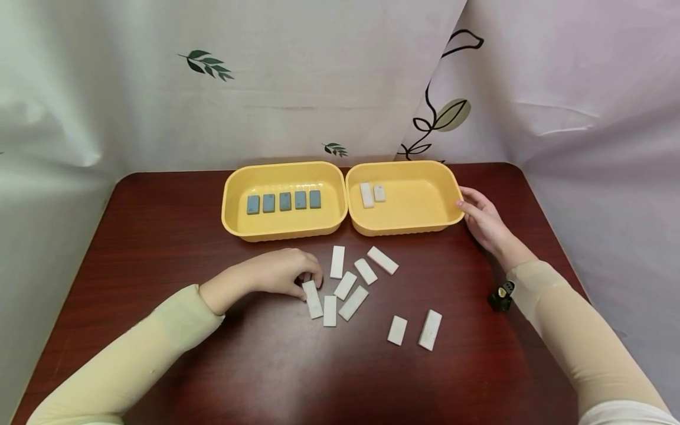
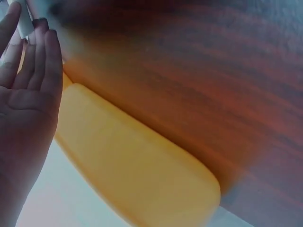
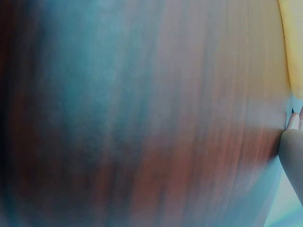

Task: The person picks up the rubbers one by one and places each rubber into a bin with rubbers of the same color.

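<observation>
My left hand (image 1: pixel 281 273) pinches the upper end of a white rectangular block (image 1: pixel 313 300) between thumb and fingers; the left wrist view shows this pale block (image 2: pixel 24 19) at the fingertips. Close by on the table lie several more white blocks, one of them a narrow block (image 1: pixel 330 311) just right of the held one. At the right end of the right yellow tray (image 1: pixel 409 229), my right hand (image 1: pixel 486 223) grips the rim, thumb on the edge and fingers along the outside. Inside that tray are a long white block (image 1: pixel 366 195) and a shorter one (image 1: pixel 379 193).
A left yellow tray (image 1: pixel 287 235) touches the right one and holds several blue-grey blocks (image 1: pixel 285 201) in a row. Two white blocks (image 1: pixel 397 330) lie apart at the front right. A small black object (image 1: pixel 500 298) is by the right wrist. Patterned cloth hangs behind the dark red table (image 1: pixel 159 236).
</observation>
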The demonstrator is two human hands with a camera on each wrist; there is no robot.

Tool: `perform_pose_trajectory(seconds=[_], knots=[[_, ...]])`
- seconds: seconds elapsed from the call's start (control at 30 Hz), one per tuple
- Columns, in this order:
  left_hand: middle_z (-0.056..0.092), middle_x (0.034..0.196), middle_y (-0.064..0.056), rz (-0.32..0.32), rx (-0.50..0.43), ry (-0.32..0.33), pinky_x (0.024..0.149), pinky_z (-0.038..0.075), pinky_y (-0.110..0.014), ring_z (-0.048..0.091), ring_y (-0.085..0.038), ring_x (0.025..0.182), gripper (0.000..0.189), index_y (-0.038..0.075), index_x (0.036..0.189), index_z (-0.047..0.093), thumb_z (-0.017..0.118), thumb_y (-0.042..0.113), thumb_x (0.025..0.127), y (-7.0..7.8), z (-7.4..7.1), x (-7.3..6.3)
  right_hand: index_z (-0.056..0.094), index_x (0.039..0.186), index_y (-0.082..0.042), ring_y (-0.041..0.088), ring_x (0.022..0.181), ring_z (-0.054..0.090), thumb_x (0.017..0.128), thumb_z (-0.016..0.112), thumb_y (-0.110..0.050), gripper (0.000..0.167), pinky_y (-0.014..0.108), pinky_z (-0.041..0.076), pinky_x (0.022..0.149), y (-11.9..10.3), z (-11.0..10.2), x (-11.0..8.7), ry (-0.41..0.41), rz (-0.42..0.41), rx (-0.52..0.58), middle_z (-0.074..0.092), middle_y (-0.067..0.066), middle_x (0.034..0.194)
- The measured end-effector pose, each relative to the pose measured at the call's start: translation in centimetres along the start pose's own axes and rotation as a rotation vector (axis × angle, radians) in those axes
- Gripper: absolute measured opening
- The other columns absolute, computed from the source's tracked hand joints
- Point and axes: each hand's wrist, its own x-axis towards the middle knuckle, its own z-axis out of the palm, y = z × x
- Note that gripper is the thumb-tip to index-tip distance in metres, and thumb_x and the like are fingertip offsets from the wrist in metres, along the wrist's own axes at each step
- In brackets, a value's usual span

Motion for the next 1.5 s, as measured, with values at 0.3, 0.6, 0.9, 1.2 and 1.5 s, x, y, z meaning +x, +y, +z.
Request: perform_pose_trajectory(seconds=[0.3,0.6,0.9,1.2,1.5], knots=[[0.073,0.087,0.008,-0.005,-0.069,-0.041,0.07,0.053,-0.017,0.061,0.002,0.075,0.025,0.013,0.101,0.08,0.091,0.007,0.08,1.0,-1.8,0.1,0.068,0.122,-0.012,0.008,0.111,0.065,0.106,0.05,0.008,0.032,0.014,0.053,0.097,0.0,0.0,-0.2,-0.002,0.006,-0.011,0.07,-0.003,0.119],[0.078,0.094,0.001,0.007,-0.151,0.017,0.075,0.06,-0.021,0.067,-0.001,0.081,0.023,0.006,0.105,0.081,0.088,0.002,0.083,2.4,-4.6,1.2,0.068,0.122,-0.013,0.008,0.111,0.065,0.106,0.05,0.008,0.031,0.014,0.053,0.097,0.1,0.0,-0.2,0.001,0.011,-0.02,0.071,-0.003,0.119],[0.08,0.1,-0.005,-0.007,-0.151,0.152,0.081,0.063,-0.028,0.072,-0.013,0.087,0.024,0.005,0.108,0.083,0.086,-0.001,0.085,3.7,-8.1,3.8,0.067,0.122,-0.013,0.008,0.112,0.064,0.106,0.05,0.007,0.031,0.014,0.052,0.098,-0.1,0.1,-0.1,0.002,0.016,-0.027,0.07,-0.004,0.12],[0.082,0.104,-0.01,-0.039,-0.163,0.248,0.086,0.065,-0.032,0.076,-0.02,0.09,0.023,0.003,0.11,0.083,0.083,-0.001,0.087,3.5,-11.3,7.2,0.066,0.124,-0.012,0.009,0.112,0.063,0.107,0.051,0.006,0.029,0.014,0.051,0.098,-0.2,0.1,0.0,0.01,0.018,-0.035,0.067,-0.003,0.121],[0.082,0.112,-0.01,-0.09,-0.142,0.284,0.087,0.062,-0.03,0.078,-0.021,0.096,0.027,0.004,0.116,0.082,0.085,0.005,0.089,3.3,-13.9,11.1,0.068,0.122,-0.012,0.008,0.11,0.064,0.106,0.051,0.007,0.03,0.015,0.052,0.096,-0.2,0.1,0.0,0.009,0.015,-0.018,0.069,-0.003,0.119]])
